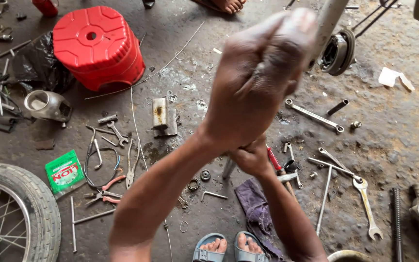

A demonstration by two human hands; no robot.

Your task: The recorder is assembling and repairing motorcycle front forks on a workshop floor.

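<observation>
Head view: a dark, stained concrete floor (403,140) fills the frame, strewn with tools. The biggest thing is the spoked wheel with its tyre (23,204) at the lower left, then the red plastic stool (95,46) at the upper left. In the middle, the person's left hand (263,68) is raised close to the camera, blurred, fingers curled shut around the top of a pale metal tube (328,22) that slants up to the upper right; beside the tube sits a round drum-like part (338,51). Below and behind that arm, the right hand (250,157) is closed too, but what it grips is hidden by the left forearm, so I cannot tell. A purple rag (255,208) lies just below the right hand, above the sandalled feet (229,247) at the bottom edge. Long spanners (316,116) lie to the right of the hands, pliers (132,167) and a green packet (64,172) to the left, and small washers (194,183) near the centre.
</observation>
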